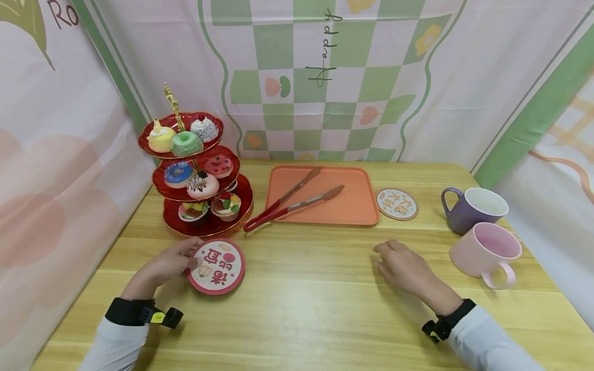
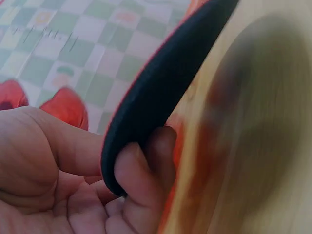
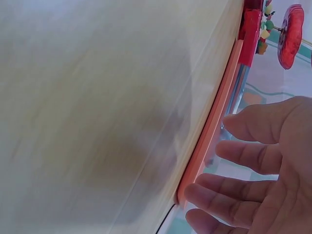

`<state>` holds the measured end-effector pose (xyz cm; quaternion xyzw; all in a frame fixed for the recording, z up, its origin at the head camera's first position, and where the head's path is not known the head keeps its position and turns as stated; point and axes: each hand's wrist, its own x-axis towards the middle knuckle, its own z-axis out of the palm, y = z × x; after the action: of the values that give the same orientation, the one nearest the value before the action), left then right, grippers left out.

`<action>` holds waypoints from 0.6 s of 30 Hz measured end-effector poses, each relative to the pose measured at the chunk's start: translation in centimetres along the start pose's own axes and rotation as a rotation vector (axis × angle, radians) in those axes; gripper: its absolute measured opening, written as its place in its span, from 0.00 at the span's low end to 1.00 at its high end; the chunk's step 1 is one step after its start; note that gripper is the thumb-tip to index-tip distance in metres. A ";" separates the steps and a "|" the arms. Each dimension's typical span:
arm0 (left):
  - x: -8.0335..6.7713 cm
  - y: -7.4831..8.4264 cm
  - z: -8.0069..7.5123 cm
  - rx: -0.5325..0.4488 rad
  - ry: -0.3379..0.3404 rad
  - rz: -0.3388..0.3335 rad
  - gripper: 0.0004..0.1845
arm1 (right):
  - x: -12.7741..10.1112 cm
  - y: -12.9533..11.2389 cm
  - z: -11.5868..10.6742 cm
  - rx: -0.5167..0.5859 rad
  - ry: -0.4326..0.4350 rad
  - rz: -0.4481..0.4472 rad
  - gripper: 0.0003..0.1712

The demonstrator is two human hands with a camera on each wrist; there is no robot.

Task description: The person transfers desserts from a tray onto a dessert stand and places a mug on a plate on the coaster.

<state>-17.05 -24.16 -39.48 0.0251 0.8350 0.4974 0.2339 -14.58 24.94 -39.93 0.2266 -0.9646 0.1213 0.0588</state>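
Note:
My left hand [image 1: 169,265] grips the left edge of a round red-rimmed coaster [image 1: 217,266] with red characters, tilting it up off the wooden table [image 1: 306,288]. In the left wrist view the coaster's dark underside [image 2: 165,83] lies against my fingers [image 2: 134,173], which curl under its rim. My right hand [image 1: 405,267] rests over the table to the right, fingers relaxed and spread, holding nothing. The right wrist view shows those fingers [image 3: 253,161] near the orange tray's edge [image 3: 214,117].
A three-tier red stand [image 1: 197,175] with toy cakes and donuts stands at the back left. An orange tray [image 1: 352,203] holds red tongs [image 1: 290,203]. A second coaster [image 1: 396,204], a purple mug [image 1: 471,208] and a pink mug [image 1: 487,252] sit to the right.

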 end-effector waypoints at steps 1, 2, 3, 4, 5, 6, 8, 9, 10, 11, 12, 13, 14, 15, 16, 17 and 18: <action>-0.2 -0.2 -0.4 0.004 0.000 -0.015 0.19 | 0.0 0.1 0.0 0.001 -0.002 0.002 0.16; -0.4 -0.4 -0.8 0.007 -0.001 -0.031 0.20 | -0.1 0.2 -0.1 0.001 -0.003 0.005 0.16; -0.6 -0.7 -1.2 0.011 -0.004 -0.043 0.21 | -0.1 0.3 -0.1 0.000 -0.003 0.009 0.16; -0.8 -1.0 -1.6 0.015 -0.005 -0.053 0.22 | -0.2 0.3 -0.1 -0.002 -0.003 0.013 0.16; -0.9 -1.2 -2.0 0.016 -0.006 -0.062 0.24 | -0.2 0.4 -0.2 -0.003 -0.002 0.017 0.16; -1.1 -1.5 -2.4 0.016 -0.009 -0.068 0.24 | -0.3 0.5 -0.2 -0.004 -0.001 0.020 0.16; -1.4 -2.0 -3.2 0.020 -0.010 -0.077 0.27 | -0.4 0.6 -0.2 -0.004 0.001 0.025 0.15; -1.5 -2.2 -3.5 0.021 -0.012 -0.078 0.26 | -0.4 0.7 -0.2 -0.005 0.001 0.027 0.15; -1.7 -2.4 -3.9 0.024 -0.010 -0.081 0.27 | -0.5 0.7 -0.3 -0.005 0.002 0.029 0.15; -1.8 -2.6 -4.2 0.028 -0.008 -0.083 0.26 | -0.5 0.7 -0.3 -0.004 0.001 0.031 0.15; -1.9 -2.7 -4.4 0.030 -0.003 -0.089 0.26 | -0.6 0.8 -0.3 -0.004 0.001 0.034 0.15; -1.9 -2.8 -4.7 0.034 0.005 -0.093 0.26 | -0.6 0.8 -0.3 -0.003 0.001 0.037 0.15; -1.9 -3.0 -4.8 0.042 0.017 -0.096 0.25 | -0.6 0.8 -0.3 -0.003 -0.001 0.041 0.15; -1.9 -3.0 -5.0 0.054 0.030 -0.101 0.24 | -0.7 0.8 -0.3 -0.003 -0.002 0.044 0.15; -1.9 -3.1 -5.1 0.072 0.046 -0.107 0.23 | -0.7 0.8 -0.3 -0.002 -0.004 0.047 0.15; -1.8 -3.2 -5.2 0.092 0.066 -0.111 0.22 | -0.7 0.9 -0.3 -0.001 -0.005 0.050 0.15; -1.8 -3.2 -5.2 0.116 0.087 -0.115 0.21 | -0.7 0.9 -0.3 -0.001 -0.005 0.052 0.15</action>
<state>-17.05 -30.54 -39.46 -0.0313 0.8718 0.4347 0.2236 -14.37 26.04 -39.91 0.2019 -0.9704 0.1217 0.0534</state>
